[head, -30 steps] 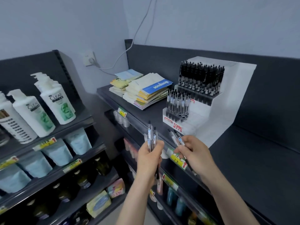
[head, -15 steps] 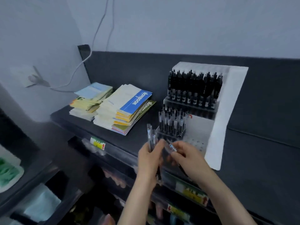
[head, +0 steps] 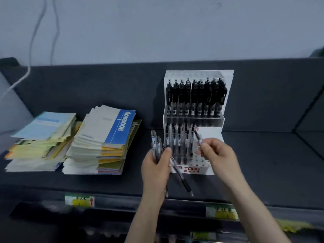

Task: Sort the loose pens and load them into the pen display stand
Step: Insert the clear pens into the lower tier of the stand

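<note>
Now, head view: dark shelf (head: 263,172) under grey wall (head: 157,32), 2 notebook stacks (head: 105,137) left | shelf runs on right of pen display stand (head: 192,170) to a corner | my left hand (head: 154,171) grips a pen bundle (head: 155,141), mostly upright, 1 slanting down-right; my right hand (head: 217,153) pinches 1 pen (head: 198,136), leaning up-left, over the stand's front tier.
</note>
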`<move>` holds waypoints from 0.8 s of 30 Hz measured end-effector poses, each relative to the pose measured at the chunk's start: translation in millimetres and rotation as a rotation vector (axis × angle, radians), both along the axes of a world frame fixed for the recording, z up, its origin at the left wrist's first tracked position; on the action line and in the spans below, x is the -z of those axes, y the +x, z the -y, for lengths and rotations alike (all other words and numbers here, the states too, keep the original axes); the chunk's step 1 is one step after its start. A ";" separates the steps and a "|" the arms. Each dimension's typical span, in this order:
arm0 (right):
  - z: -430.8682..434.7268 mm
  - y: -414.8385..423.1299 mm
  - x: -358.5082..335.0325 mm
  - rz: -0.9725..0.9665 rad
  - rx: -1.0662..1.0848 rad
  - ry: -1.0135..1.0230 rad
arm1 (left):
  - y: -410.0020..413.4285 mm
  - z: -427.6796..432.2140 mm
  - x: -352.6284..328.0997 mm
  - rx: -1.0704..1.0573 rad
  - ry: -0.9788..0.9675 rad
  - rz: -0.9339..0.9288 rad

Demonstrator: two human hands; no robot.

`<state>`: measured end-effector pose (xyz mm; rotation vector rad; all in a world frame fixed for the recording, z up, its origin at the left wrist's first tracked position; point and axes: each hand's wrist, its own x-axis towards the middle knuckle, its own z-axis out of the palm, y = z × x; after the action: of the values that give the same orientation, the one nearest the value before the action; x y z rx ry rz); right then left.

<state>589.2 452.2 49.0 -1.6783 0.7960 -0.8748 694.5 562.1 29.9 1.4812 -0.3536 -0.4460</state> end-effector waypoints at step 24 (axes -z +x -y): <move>6.1 32.0 32.8 -0.023 0.302 -0.324 | 16.8 8.3 -1.1 -0.003 -0.031 0.071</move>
<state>621.1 446.0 16.2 -1.8789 0.9800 -1.2489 711.3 553.9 31.0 1.4699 -0.4130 -0.3842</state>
